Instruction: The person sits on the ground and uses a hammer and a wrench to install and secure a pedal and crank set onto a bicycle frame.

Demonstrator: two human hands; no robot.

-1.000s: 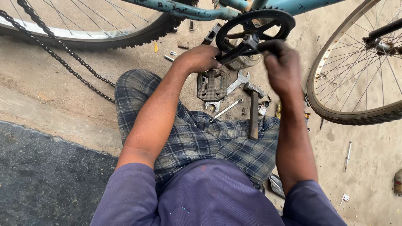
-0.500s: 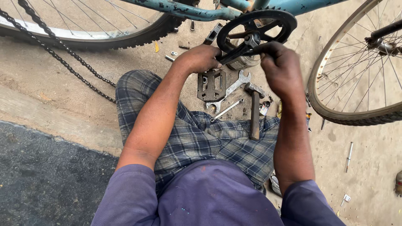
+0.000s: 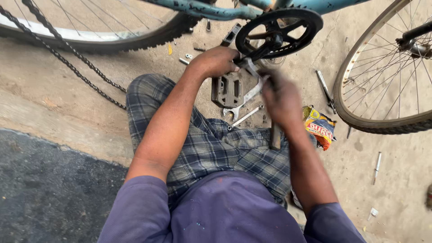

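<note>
A black chainring (image 3: 310, 22) hangs on a light-blue bicycle frame (image 3: 198, 8) at the top of the head view. My left hand (image 3: 216, 60) is closed around the dark crank arm (image 3: 258, 53) at the ring's lower left. My right hand (image 3: 281, 96) is blurred, fingers curled, just below the ring over the top end of a dark hammer (image 3: 275, 137) that stands against my checked trouser leg. Its grip on the hammer cannot be made out. A black pedal (image 3: 227, 90) and two silver spanners (image 3: 246, 95) lie on the ground between my hands.
A loose chain (image 3: 67, 60) trails across the concrete at left under one wheel (image 3: 112, 40). Another wheel (image 3: 360, 108) stands at right, with a long tool (image 3: 325, 87) and a yellow-and-red snack packet (image 3: 319, 126) beside it. Small bolts lie scattered about.
My right hand has dropped from the chainring down to the hammer's top end. My left hand stays on the crank arm. The view has shifted slightly.
</note>
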